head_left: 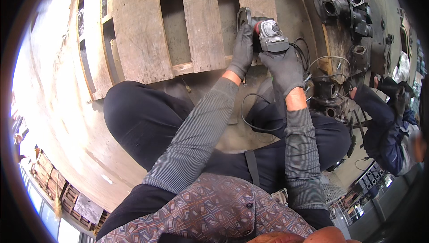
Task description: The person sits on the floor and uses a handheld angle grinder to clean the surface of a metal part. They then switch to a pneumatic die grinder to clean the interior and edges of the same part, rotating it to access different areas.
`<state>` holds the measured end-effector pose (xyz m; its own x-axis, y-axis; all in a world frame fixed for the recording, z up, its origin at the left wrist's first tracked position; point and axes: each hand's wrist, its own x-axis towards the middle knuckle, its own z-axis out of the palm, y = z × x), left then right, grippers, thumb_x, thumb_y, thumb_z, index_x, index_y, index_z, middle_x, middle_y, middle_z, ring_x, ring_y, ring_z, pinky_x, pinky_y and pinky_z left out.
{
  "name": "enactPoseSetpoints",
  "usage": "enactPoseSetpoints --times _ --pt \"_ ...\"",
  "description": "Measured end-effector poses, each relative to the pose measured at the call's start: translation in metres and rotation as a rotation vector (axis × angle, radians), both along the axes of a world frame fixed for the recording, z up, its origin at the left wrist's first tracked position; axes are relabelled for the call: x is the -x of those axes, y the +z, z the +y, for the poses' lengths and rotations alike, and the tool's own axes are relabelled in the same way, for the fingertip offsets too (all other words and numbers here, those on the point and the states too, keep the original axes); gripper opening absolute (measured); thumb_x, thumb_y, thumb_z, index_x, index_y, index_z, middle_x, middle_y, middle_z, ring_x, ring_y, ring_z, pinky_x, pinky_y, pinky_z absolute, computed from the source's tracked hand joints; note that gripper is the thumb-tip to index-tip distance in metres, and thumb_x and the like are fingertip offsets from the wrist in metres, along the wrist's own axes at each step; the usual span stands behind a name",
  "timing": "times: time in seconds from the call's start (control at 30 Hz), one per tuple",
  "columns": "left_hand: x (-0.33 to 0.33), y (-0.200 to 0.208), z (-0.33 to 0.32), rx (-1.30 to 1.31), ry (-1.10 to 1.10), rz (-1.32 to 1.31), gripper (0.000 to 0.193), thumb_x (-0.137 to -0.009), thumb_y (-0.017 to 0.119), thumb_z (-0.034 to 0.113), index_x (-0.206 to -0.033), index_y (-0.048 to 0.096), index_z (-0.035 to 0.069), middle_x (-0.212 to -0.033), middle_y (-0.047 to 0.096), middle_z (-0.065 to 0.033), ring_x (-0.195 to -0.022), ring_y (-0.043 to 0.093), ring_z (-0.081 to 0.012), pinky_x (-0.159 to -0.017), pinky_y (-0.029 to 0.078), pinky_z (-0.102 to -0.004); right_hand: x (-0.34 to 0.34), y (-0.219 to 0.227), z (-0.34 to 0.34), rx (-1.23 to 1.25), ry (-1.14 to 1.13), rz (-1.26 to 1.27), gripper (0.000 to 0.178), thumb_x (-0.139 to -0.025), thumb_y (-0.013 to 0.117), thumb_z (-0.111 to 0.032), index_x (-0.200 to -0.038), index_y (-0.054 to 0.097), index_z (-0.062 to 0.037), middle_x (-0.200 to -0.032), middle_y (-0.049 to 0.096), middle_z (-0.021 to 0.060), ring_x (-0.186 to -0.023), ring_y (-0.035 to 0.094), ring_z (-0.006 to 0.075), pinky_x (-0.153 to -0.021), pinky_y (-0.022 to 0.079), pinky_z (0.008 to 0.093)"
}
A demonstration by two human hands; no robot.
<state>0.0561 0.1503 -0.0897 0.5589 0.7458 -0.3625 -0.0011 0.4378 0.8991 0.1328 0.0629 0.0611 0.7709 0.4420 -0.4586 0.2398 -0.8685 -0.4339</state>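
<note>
An angle grinder (273, 41) with a silver-grey head and a red part is gripped in my right hand (287, 72), gloved in dark grey. My left hand (242, 50), in the same kind of glove, is closed on a dark metal casting (244, 16) with a flanged end. Grinder and casting meet or nearly meet over the near edge of a wooden pallet (201, 28). Where the disc touches the casting is hidden. A dark cord (246, 109) loops below my right hand.
Many dark metal castings (334, 8) are heaped to the right, with more (328, 92) near my right knee. Another person (384, 122) in dark clothing works close by on the right. Cables (328, 59) trail between us. Gaps separate the pallet's boards.
</note>
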Motion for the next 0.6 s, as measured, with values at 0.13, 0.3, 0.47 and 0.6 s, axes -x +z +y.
enactPoseSetpoints --times 0.13,0.3,0.47,0.6 --pt "0.0025 0.0015 -0.001 -0.058 -0.002 -0.056 0.075 -0.111 0.044 0.055 -0.148 0.049 -0.01 -0.15 0.055 -0.022 -0.14 0.05 -0.0272 -0.119 0.035 -0.0344 -0.0069 0.0047 -0.0052 0.001 -0.024 -0.047 0.076 -0.075 0.088 -0.042 -0.126 0.06 0.0078 -0.116 0.074 0.0218 -0.108 0.072 0.0344 -0.095 0.054 0.0422" --pt "0.0024 -0.002 -0.0006 -0.05 -0.019 -0.041 0.076 -0.111 0.043 0.055 -0.148 0.048 -0.01 -0.151 0.054 -0.0221 -0.141 0.049 -0.0274 -0.12 0.034 -0.0342 -0.0043 0.0031 -0.0059 -0.076 -0.03 -0.009 0.076 -0.075 0.088 -0.042 -0.127 0.06 0.0055 -0.117 0.073 0.0221 -0.11 0.071 0.037 -0.095 0.054 0.0432" --pt "0.0016 -0.0042 0.0023 -0.019 -0.041 -0.045 0.077 -0.111 0.042 0.056 -0.149 0.047 -0.01 -0.153 0.052 -0.0229 -0.144 0.047 -0.029 -0.121 0.032 -0.0345 0.0012 0.0037 -0.002 -0.011 0.001 0.07 0.086 -0.073 0.086 -0.046 -0.131 0.054 0.0079 -0.121 0.07 0.0269 -0.114 0.07 0.0406 -0.097 0.054 0.0451" --pt "0.0028 0.0003 0.0016 -0.073 -0.056 0.017 0.077 -0.111 0.041 0.056 -0.15 0.046 -0.01 -0.155 0.051 -0.0238 -0.146 0.045 -0.0304 -0.123 0.031 -0.0353 0.002 0.0098 0.0009 0.061 -0.006 0.029 0.084 -0.074 0.086 -0.045 -0.13 0.054 0.0087 -0.122 0.07 0.0271 -0.114 0.07 0.0403 -0.097 0.054 0.045"
